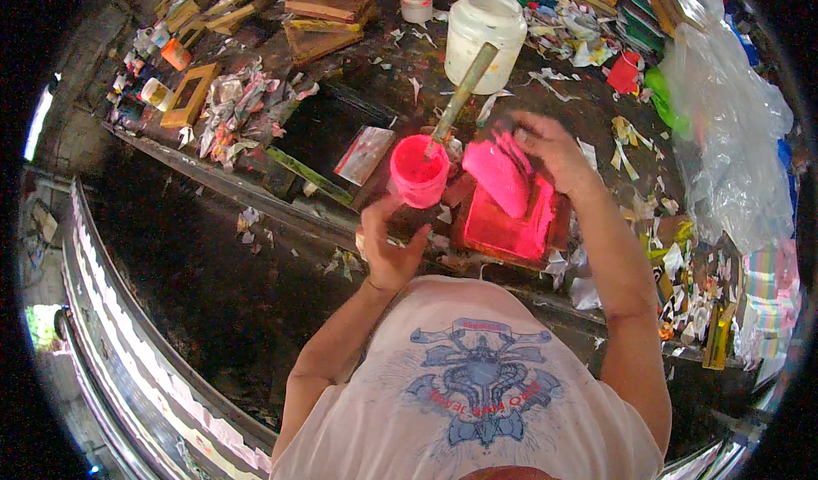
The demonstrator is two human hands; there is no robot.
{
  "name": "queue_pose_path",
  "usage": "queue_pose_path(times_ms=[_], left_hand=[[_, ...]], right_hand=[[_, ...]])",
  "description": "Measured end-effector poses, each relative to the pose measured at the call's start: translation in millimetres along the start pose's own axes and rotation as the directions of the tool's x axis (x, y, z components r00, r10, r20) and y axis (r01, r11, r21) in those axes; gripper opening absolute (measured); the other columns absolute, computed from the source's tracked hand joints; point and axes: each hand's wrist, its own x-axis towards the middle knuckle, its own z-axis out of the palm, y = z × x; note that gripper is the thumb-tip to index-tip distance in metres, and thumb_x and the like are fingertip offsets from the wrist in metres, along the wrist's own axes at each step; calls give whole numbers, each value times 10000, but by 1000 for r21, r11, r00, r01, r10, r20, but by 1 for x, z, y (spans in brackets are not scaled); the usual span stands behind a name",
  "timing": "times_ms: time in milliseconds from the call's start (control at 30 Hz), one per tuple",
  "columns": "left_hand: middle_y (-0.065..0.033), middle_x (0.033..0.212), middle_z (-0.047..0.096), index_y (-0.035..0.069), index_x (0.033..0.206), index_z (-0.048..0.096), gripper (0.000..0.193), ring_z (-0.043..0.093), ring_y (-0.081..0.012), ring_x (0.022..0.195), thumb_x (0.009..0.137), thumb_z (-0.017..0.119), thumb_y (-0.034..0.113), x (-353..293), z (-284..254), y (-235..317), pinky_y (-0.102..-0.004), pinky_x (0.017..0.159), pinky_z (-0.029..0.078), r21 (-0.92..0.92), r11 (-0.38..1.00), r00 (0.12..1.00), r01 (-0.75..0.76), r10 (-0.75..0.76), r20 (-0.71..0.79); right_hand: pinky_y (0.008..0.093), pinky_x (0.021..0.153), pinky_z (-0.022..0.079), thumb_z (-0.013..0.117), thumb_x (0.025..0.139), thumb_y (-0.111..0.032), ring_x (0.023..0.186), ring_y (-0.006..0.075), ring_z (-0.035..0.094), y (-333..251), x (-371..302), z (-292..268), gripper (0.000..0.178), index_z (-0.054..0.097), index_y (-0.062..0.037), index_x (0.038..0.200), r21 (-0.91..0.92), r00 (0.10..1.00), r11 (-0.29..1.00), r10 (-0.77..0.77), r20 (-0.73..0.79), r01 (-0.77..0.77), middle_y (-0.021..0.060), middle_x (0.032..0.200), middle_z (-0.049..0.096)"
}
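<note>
pink sheet [498,176] under right hand [550,146] fingertips

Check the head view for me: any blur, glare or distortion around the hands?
Head view: right hand smeared by motion blur over the pink sheet; left hand sharper; pink cup oversaturated; strong fisheye bending of the bench edge; black corners.

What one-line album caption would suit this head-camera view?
Right hand lifts a pink sheet off a pink stack; left hand sits below a pink cup holding a stick.
</note>
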Motion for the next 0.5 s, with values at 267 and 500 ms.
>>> queue_pose_path(times_ms=[267, 500], left_hand=[[-219, 1588, 538, -47, 1687, 349, 1171, 524, -340, 1527, 757, 1038, 135, 68, 24, -44, -471, 1277, 445, -415, 886, 978, 207, -178, 109], [-203, 1499, 592, 9, 1631, 452, 1180, 541, -451, 1406, 654, 1041, 312, 75, 49, -48, -561, 1200, 440, -59, 991, 990, 122, -125, -58]], right_hand=[[345, 1058, 538, 699, 1085, -209, 1163, 165, 688, -62, 21, 69, 441, 652, 28, 1455, -315, 813, 856, -500, -299, 411, 65, 1280, 766], [370, 1060, 546, 659, 1092, -106, 1200, 213, 686, 4, 1, 110, 380, 627, 27, 1447, -483, 695, 785, -593, -406, 388, 116, 1268, 724]])
